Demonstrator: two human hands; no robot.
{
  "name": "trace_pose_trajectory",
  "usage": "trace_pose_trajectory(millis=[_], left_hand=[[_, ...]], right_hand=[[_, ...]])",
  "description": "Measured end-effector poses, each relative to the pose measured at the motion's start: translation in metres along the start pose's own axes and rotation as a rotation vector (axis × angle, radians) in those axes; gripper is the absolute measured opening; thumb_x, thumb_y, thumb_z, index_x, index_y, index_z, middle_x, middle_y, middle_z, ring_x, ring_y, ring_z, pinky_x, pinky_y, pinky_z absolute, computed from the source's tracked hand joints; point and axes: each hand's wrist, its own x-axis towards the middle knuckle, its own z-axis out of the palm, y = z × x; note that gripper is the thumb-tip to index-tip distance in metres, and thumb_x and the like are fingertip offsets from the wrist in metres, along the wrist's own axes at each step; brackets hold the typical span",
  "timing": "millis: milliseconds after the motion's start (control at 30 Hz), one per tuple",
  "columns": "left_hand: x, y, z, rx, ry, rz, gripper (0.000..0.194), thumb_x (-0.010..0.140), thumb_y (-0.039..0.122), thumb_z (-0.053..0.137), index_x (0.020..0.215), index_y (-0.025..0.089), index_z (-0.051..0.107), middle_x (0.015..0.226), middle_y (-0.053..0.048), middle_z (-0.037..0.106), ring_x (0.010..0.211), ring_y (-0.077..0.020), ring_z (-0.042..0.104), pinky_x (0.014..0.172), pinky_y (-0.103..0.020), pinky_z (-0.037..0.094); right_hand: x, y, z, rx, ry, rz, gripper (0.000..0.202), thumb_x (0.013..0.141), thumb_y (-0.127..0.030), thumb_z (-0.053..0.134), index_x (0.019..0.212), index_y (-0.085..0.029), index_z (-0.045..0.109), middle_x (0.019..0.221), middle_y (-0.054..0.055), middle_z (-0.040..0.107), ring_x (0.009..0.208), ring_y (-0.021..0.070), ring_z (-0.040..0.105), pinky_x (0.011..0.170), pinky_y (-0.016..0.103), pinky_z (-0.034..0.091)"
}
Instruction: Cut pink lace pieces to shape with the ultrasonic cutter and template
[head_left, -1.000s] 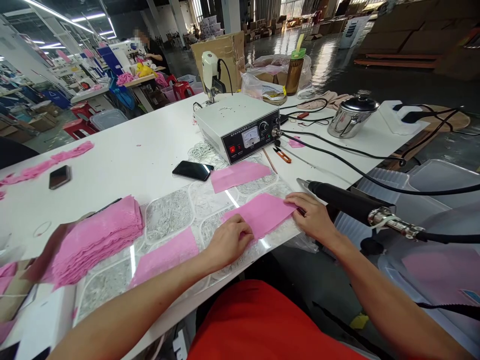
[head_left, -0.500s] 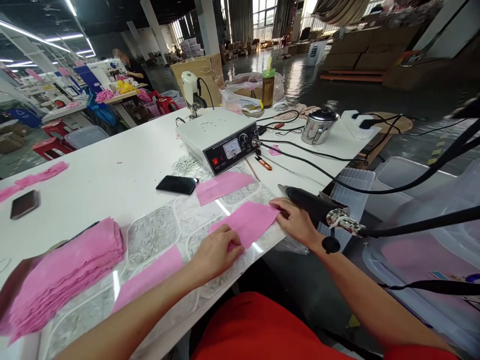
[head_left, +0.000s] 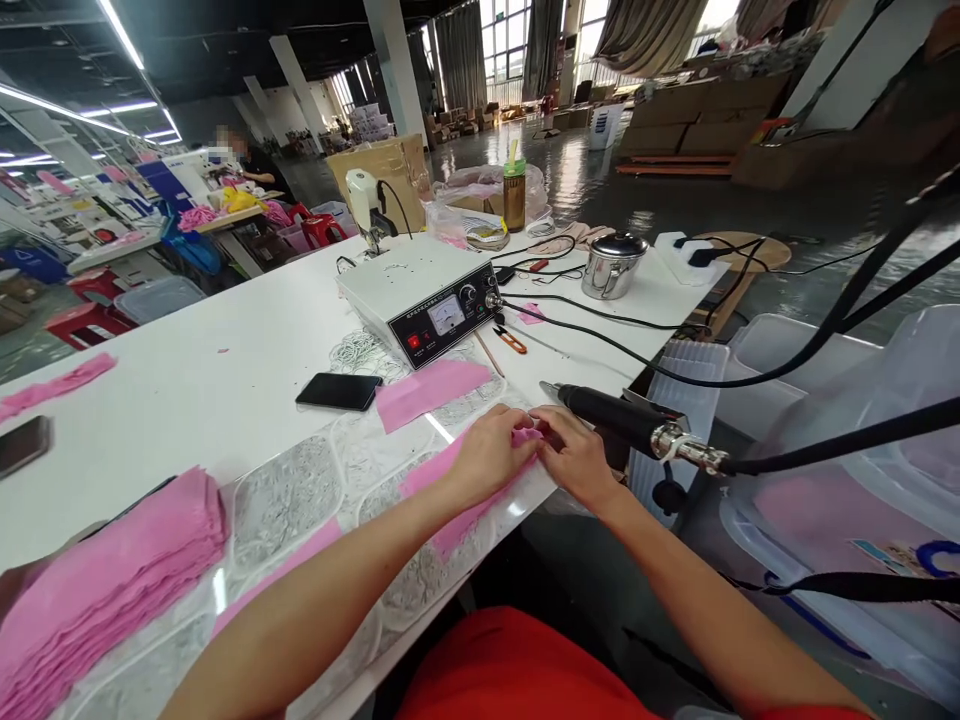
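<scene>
Near the table's front edge lies a pink fabric piece [head_left: 457, 512], partly covered by my hands. My left hand [head_left: 493, 455] pinches its right end, fingers closed. Close against it, my right hand [head_left: 574, 450] has closed fingers on the same end. Just above my right hand is a black handheld tool [head_left: 611, 415] with a metal tip and a cable. Another flat pink piece [head_left: 431, 392] lies in front of the control box [head_left: 442, 310]. A third pink piece [head_left: 289, 565] is partly under my left forearm, and a pink fabric stack [head_left: 127, 580] sits at the left.
On the white table [head_left: 187, 390] are a black phone [head_left: 339, 391], orange snips [head_left: 511, 340], a steel cup [head_left: 613, 268], cables and a bottle [head_left: 514, 195]. Plastic bins [head_left: 795, 360] stand at the right. Farther back, a person [head_left: 259, 165] sits by sewing machines.
My left hand has moved right and up along the fabric to meet my right hand. The fabric's right end is now gathered between them. The view has shifted slightly.
</scene>
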Motion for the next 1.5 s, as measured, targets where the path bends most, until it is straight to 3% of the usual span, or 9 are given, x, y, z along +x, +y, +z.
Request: trace_pose_trajectory(millis=[100, 233, 667, 933, 1133, 1233, 1333, 1433, 1500], left_hand=[[0.003, 0.001, 0.003, -0.051, -0.003, 0.001, 0.007, 0.080, 0.015, 0.065, 0.083, 0.018, 0.070, 0.086, -0.003, 0.066, 0.077, -0.0173, 0.061, 0.074, -0.029, 0.047], [0.003, -0.001, 0.004, -0.155, -0.003, -0.039, 0.017, 0.079, 0.009, 0.058, 0.078, 0.019, 0.072, 0.077, -0.001, 0.069, 0.076, -0.0169, 0.062, 0.075, -0.028, 0.047], [0.009, -0.014, 0.004, -0.663, -0.068, -0.287, 0.013, 0.075, 0.022, 0.064, 0.068, 0.016, 0.074, 0.065, -0.001, 0.071, 0.065, -0.0148, 0.066, 0.068, -0.025, 0.054], [0.007, -0.018, 0.002, -0.813, 0.015, -0.364, 0.011, 0.076, 0.021, 0.065, 0.066, 0.015, 0.066, 0.060, -0.001, 0.066, 0.056, -0.0116, 0.062, 0.058, -0.022, 0.051], [-0.014, -0.022, -0.018, -0.879, 0.113, -0.398, 0.012, 0.078, 0.021, 0.068, 0.071, 0.014, 0.063, 0.065, -0.001, 0.067, 0.058, -0.0100, 0.063, 0.057, -0.019, 0.051], [-0.029, -0.026, -0.030, -0.929, 0.169, -0.431, 0.013, 0.081, 0.020, 0.067, 0.072, 0.013, 0.061, 0.066, -0.002, 0.068, 0.059, -0.0101, 0.065, 0.059, -0.021, 0.054], [-0.044, -0.031, -0.039, -0.982, 0.230, -0.465, 0.016, 0.083, 0.021, 0.068, 0.073, 0.013, 0.059, 0.067, -0.003, 0.069, 0.059, -0.0109, 0.066, 0.060, -0.023, 0.055], [-0.062, -0.035, -0.049, -1.032, 0.296, -0.496, 0.015, 0.085, 0.020, 0.065, 0.075, 0.013, 0.057, 0.071, -0.005, 0.071, 0.060, -0.0112, 0.067, 0.063, -0.025, 0.057], [-0.076, -0.037, -0.059, -1.059, 0.335, -0.514, 0.014, 0.088, 0.018, 0.062, 0.076, 0.013, 0.056, 0.074, -0.006, 0.072, 0.061, -0.0111, 0.068, 0.065, -0.025, 0.057]], right_hand=[[0.000, 0.000, 0.001, -0.014, -0.007, -0.002, 0.032, 0.081, -0.008, 0.050, 0.106, -0.021, 0.063, 0.103, 0.006, 0.071, 0.098, 0.0183, 0.068, 0.086, 0.031, 0.056], [0.001, 0.000, 0.003, -0.021, 0.012, -0.002, 0.028, 0.083, -0.009, 0.050, 0.106, -0.020, 0.063, 0.102, 0.006, 0.071, 0.097, 0.0179, 0.068, 0.087, 0.031, 0.056], [0.001, -0.002, 0.003, -0.021, 0.030, 0.008, 0.031, 0.081, -0.006, 0.048, 0.105, -0.021, 0.061, 0.102, 0.006, 0.071, 0.093, 0.0171, 0.069, 0.086, 0.030, 0.056], [-0.003, -0.003, 0.002, -0.054, 0.033, -0.014, 0.039, 0.074, 0.000, 0.041, 0.100, -0.020, 0.063, 0.104, 0.007, 0.070, 0.101, 0.0183, 0.066, 0.090, 0.031, 0.054], [-0.011, 0.004, -0.004, -0.129, -0.018, -0.024, 0.036, 0.071, 0.000, 0.041, 0.086, -0.020, 0.067, 0.114, 0.008, 0.069, 0.107, 0.0214, 0.065, 0.096, 0.038, 0.052], [-0.014, -0.008, -0.011, -0.148, -0.028, -0.039, 0.032, 0.076, -0.004, 0.044, 0.092, -0.020, 0.068, 0.116, 0.009, 0.069, 0.108, 0.0236, 0.064, 0.097, 0.042, 0.052], [-0.016, -0.036, -0.011, -0.091, -0.041, -0.116, 0.023, 0.083, -0.016, 0.053, 0.103, -0.020, 0.064, 0.107, 0.009, 0.070, 0.101, 0.0237, 0.064, 0.093, 0.042, 0.053], [-0.019, -0.066, 0.001, -0.103, -0.145, -0.166, 0.030, 0.082, -0.033, 0.063, 0.108, -0.018, 0.060, 0.099, 0.010, 0.070, 0.093, 0.0255, 0.064, 0.084, 0.041, 0.054], [-0.021, -0.079, 0.014, -0.169, -0.201, -0.173, 0.036, 0.081, -0.036, 0.064, 0.110, -0.016, 0.058, 0.096, 0.011, 0.070, 0.088, 0.0267, 0.065, 0.078, 0.041, 0.055]])
